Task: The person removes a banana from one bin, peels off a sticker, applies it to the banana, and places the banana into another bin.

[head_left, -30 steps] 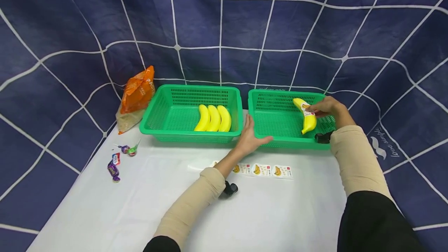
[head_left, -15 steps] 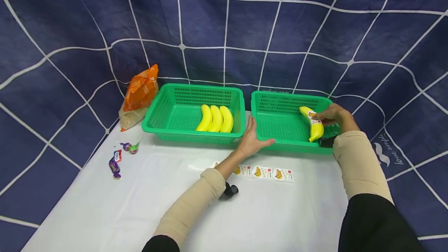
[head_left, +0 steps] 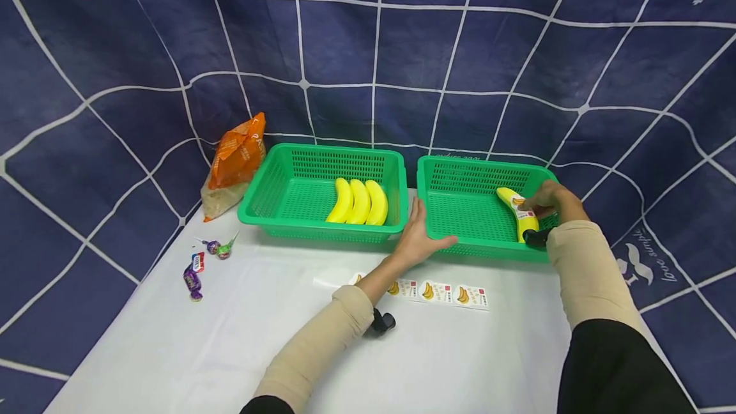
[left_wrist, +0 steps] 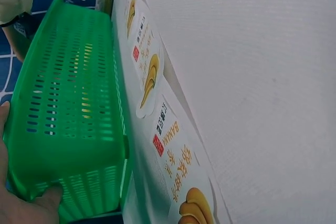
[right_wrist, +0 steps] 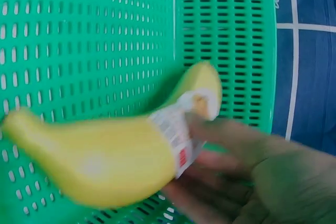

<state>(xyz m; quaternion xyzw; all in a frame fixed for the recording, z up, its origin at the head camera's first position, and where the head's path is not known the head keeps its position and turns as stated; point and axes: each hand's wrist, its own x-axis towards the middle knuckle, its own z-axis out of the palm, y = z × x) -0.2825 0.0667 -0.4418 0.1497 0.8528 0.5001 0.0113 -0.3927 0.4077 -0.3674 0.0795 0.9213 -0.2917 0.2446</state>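
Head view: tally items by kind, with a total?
Bananas: 4 (3 in the left basket, 1 in the right hand)
Green baskets: 2
Banana stickers: 4 visible, one partly hidden by the arm
Wrapped candies: 3
Orange bag: 1
Total: 14

White desk carries: 2 green baskets side by side at back, orange bag far left, wrapped candies near left edge, banana sticker strip in front of baskets.
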